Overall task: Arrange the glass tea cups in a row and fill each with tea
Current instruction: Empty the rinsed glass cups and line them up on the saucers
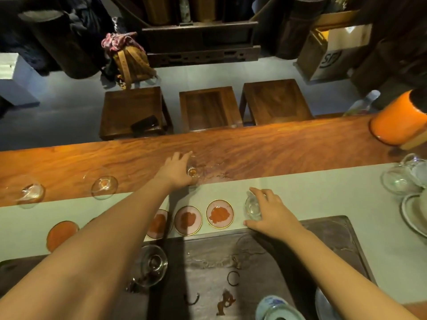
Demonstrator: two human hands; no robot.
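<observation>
Glass tea cups, small, clear and thin-walled, sit along the far wooden strip of the long table (277, 139) in the head view: one holding amber tea (192, 172) is under the left hand (176, 168), whose fingers curl round its side near the middle of that strip. Two more clear cups lie toward the table's left edge, one (104, 186) nearer the middle and one (31, 192) almost at the edge; both look tipped, though the wide lens may be exaggerating this. The right hand (269, 212) rests, fingers loosely bent, over another small clear glass cup (253, 208) on the pale runner, just beside three gold-rimmed saucers with orange centres (219, 214); whether it truly grips that cup I cannot tell. A dark stone tea tray (323, 229) occupies the near edge.

Such cups are probably light, rigid and brittle, and slick where wet; the wood around the left cup shines as if damp. Best held by thumb and two fingers low on the wall, not the rim, and kept level, since the filled one would spill easily.
</observation>
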